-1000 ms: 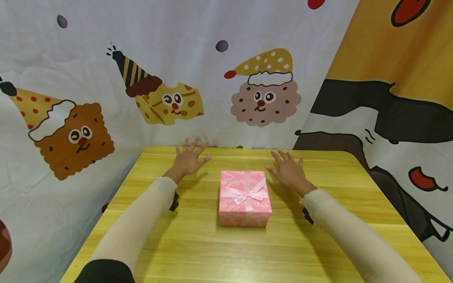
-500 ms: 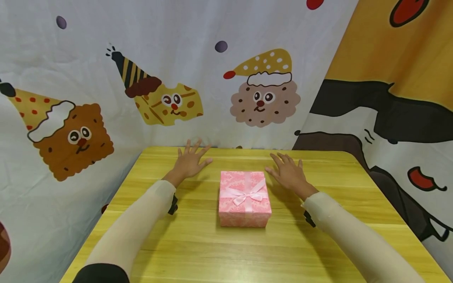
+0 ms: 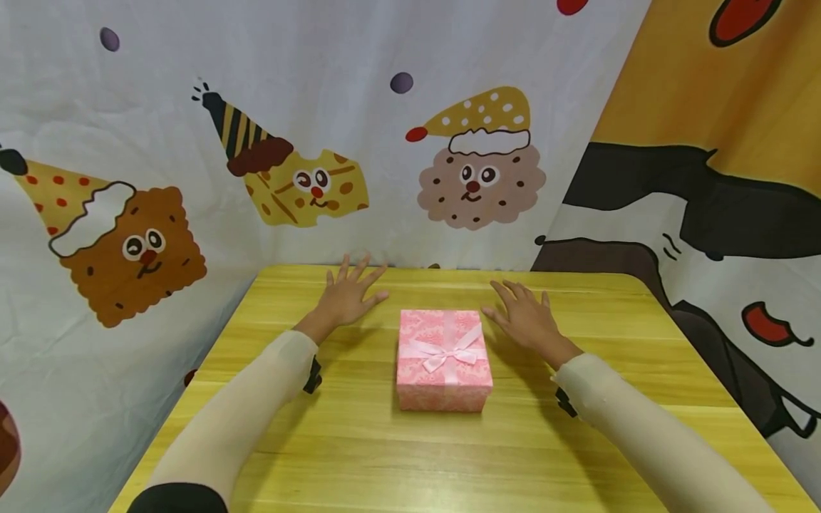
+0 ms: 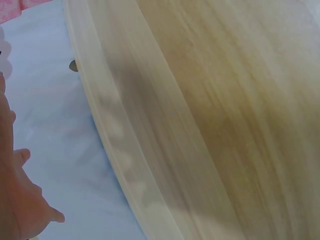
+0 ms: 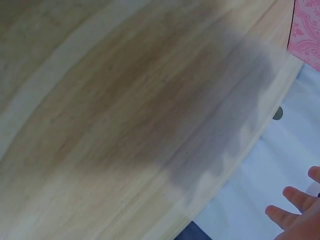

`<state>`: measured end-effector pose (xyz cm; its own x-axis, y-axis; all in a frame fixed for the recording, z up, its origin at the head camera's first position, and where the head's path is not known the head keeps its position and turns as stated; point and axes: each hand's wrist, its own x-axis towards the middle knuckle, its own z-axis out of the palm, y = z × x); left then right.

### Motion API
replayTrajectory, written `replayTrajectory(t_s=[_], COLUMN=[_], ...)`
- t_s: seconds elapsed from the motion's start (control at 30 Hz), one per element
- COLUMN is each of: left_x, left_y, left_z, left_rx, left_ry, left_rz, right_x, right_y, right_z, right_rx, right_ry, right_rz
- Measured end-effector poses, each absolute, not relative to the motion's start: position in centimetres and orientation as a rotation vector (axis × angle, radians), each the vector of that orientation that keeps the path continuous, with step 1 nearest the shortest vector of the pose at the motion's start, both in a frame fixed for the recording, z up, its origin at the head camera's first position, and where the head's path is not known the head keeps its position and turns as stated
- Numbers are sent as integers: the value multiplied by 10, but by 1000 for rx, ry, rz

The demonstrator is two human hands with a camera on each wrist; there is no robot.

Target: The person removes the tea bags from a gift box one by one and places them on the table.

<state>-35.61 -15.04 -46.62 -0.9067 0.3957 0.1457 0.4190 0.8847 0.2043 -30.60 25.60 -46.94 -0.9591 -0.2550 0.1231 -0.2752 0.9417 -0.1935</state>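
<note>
A pink patterned gift box (image 3: 420, 399) with a pale ribbon bow (image 3: 449, 354) on its lid stands at the middle of the table. To its left, my left hand (image 3: 344, 299) hovers with spread, straight fingers, apart from the box. On the other side my right hand (image 3: 527, 317) is held palm down above the wood, fingers extended, close to the box's far right corner. Both hands hold nothing. A corner of the gift box (image 5: 309, 35) shows in the right wrist view, and part of my right hand (image 5: 302, 215) is at its lower right. The left wrist view catches my left hand (image 4: 22, 200) at its edge.
The wooden table (image 3: 359, 456) ends at a far edge against a white cloth backdrop (image 3: 333, 57) printed with cartoon biscuits and cheese. A dark device (image 3: 313, 376) sits under the left wrist, and another (image 3: 566, 402) under the right.
My left hand has drifted slightly right and toward me. The right hand has shifted a little right and nearer to me. The gift box has stayed in place.
</note>
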Motion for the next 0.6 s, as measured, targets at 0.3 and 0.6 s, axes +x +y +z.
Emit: replayTrajectory(t_s=[0.3, 0.6], left_x=[-345, -340], left_y=[-146, -142], left_z=[-461, -463], left_rx=[-684, -736], left_ry=[-2960, -2931], left_rz=[-340, -341], right_x=[-298, -293], right_y=[253, 247], right_z=[-466, -461], right_rx=[438, 477], right_ry=[-2998, -2963], right_rz=[347, 367])
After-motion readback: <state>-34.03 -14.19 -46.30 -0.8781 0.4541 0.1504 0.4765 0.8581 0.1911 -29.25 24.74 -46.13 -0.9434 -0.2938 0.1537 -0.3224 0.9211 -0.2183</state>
